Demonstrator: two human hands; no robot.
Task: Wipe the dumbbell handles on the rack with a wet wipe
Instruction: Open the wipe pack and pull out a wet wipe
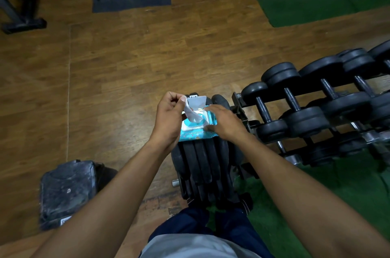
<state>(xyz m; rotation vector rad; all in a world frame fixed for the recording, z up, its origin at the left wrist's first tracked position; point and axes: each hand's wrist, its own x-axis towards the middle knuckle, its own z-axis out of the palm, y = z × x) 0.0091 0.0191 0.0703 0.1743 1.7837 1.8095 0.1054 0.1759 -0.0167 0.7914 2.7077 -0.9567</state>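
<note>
Left hand [168, 116] raised, thumb and forefinger pinching a wet wipe [191, 113] half-drawn from the open pack [198, 124]. Right hand [223, 122] lies flat, fingers spread, pressing the pack down.

Dim indoor light. A soft glare patch shines on the wood floor [118, 122]. Edges bend and darken; corners blur.
</note>
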